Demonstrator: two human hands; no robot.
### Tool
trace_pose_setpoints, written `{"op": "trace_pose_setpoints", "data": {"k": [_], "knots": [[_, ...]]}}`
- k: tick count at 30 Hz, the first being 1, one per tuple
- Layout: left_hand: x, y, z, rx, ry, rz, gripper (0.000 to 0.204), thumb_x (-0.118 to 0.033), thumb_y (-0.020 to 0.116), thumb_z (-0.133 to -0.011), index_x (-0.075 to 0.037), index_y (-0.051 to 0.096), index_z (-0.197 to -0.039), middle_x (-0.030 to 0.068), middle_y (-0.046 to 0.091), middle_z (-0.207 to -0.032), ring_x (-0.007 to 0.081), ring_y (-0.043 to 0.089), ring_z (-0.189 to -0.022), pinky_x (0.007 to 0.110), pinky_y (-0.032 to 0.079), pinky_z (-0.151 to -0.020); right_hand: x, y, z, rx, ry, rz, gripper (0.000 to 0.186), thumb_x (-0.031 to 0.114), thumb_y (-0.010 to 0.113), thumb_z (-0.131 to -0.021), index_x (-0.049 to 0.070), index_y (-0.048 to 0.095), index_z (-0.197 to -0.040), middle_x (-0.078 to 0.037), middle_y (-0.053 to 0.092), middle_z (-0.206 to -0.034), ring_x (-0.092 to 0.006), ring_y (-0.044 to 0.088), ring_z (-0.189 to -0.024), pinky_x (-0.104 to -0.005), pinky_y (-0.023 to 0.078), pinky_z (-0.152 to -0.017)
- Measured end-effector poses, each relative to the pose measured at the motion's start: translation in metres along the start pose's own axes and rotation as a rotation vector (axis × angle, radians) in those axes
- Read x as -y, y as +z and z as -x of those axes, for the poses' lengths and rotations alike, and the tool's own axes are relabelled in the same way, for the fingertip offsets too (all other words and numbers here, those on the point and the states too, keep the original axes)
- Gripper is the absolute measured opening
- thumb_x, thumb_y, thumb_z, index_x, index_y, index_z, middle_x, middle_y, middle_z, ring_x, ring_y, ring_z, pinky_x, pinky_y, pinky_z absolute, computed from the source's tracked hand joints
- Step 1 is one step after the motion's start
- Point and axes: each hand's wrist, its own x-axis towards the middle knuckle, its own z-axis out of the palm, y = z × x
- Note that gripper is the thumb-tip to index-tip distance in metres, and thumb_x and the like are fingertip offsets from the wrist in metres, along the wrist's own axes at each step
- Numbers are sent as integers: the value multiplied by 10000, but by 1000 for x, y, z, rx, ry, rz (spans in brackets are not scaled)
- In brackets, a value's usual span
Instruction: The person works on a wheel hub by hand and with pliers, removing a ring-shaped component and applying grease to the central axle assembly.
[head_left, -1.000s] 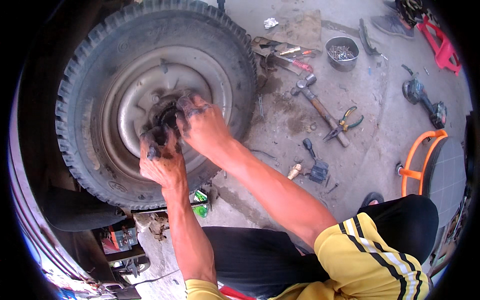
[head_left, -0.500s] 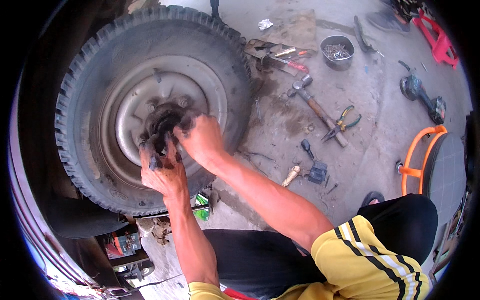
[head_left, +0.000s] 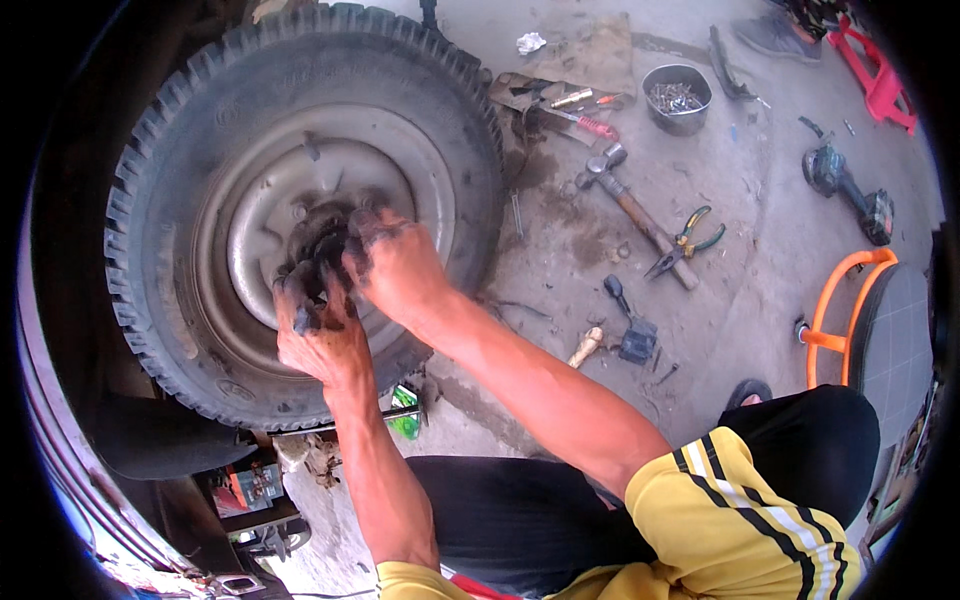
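A large knobby tyre [head_left: 150, 230] on a grey steel rim [head_left: 400, 150] stands upright in front of me. At its centre sits a dark hub [head_left: 312, 232] coated in black grease. My left hand [head_left: 318, 325] is at the hub's lower edge, fingers bent around a black, greasy ring-like part there. From the right, my right hand [head_left: 395, 268] closes on the same part with curled fingers. Grease blackens the fingers of both hands. The hands cover much of the part, so its exact kind is hidden.
On the concrete floor to the right lie a hammer [head_left: 640, 215], pliers [head_left: 690, 243], a brush [head_left: 632, 335] and a cordless power tool [head_left: 850, 195]. A metal bowl of small hardware [head_left: 677, 122] stands farther back. An orange-framed stool [head_left: 825, 342] is at the right, a red stool [head_left: 873, 72] beyond.
Both hands have shifted slightly left at the hub. The right hand's fingers have turned a little and sit higher. Both hands stay on the greasy part.
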Motion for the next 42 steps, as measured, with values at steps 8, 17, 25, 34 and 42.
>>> {"op": "trace_pose_setpoints", "data": {"k": [8,17,25,34,42], "knots": [[0,-5,3,5,76,-80,276,-247,708,-866,-36,656,-1036,179,668,-1054,395,669,-847,459,533,-686,7,-8,3,142,340,-76,206,176,754,-766,3,676,-845,-199,657,-767,-423,641,-870,-458,530,-789],[8,2,1,6,84,-47,258,-233,719,-853,-50,659,-1024,155,669,-1020,367,676,-847,437,538,-676,-2,-4,-1,85,-48,90,445,144,708,-808,14,554,-1205,-228,645,-1026,-411,619,-865,-487,518,-733],[4,-6,0,-5,94,-21,265,-223,719,-861,-33,661,-1035,168,667,-1011,375,672,-842,437,538,-683,9,-7,2,130,302,-115,217,153,719,-803,3,664,-950,-188,676,-927,-405,636,-840,-479,531,-735],[5,-3,1,10,64,-44,278,-268,717,-871,-25,657,-992,159,680,-987,380,667,-832,443,527,-675,4,-6,-3,64,-40,38,341,110,721,-777,-2,585,-1069,-237,638,-934,-427,635,-822,-516,529,-721],[2,-2,-10,41,197,29,233,-227,709,-863,-35,658,-984,155,675,-975,380,662,-824,427,533,-668,5,0,-2,-28,6,-39,266,105,727,-769,-19,623,-980,-224,654,-926,-434,633,-837,-512,520,-750]]}}
